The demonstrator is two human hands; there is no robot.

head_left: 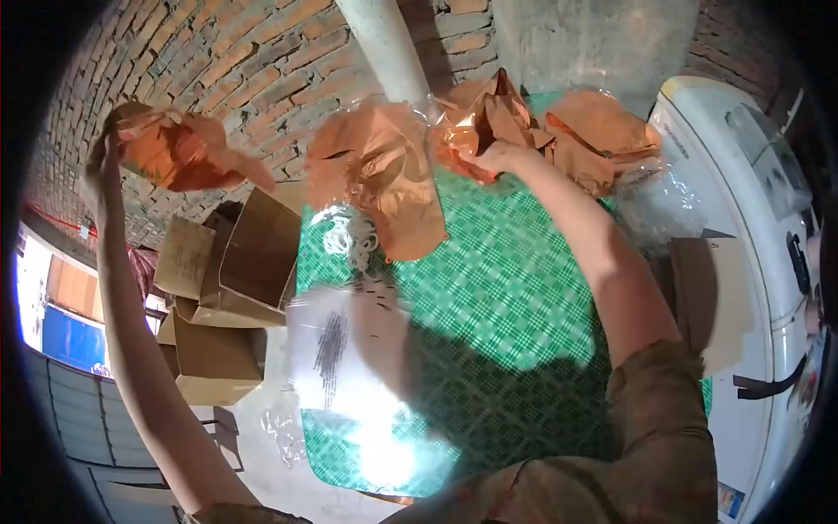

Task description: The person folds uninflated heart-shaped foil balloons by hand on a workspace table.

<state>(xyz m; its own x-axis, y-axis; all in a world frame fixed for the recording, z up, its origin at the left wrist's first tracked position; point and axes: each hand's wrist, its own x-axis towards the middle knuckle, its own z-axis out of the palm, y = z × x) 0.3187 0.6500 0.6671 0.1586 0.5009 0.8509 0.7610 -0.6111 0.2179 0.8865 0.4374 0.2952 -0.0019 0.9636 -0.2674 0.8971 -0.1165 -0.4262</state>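
Raised at the far left, my left hand [113, 140] grips a crumpled orange foil piece [179, 153] by its left end. My right hand [496, 159] reaches to the back of the green checked tablecloth [497, 279], its fingers at a shiny copper-coloured foil piece [489, 113] and partly hidden by it. Another foil piece [384, 175] lies flat to the left of that hand, and more foil [598, 135] lies to its right. White rings [351, 236] in clear plastic rest at the table's left edge. Nearer me is a white printed sheet [332, 349].
Open cardboard boxes [253, 253] stand left of the table. A white machine or appliance [742, 175] lines the right side, with cardboard [716, 297] beside the table. Clear plastic [663, 205] lies at the back right. A brick wall [262, 79] and a pale pipe [384, 48] are behind.
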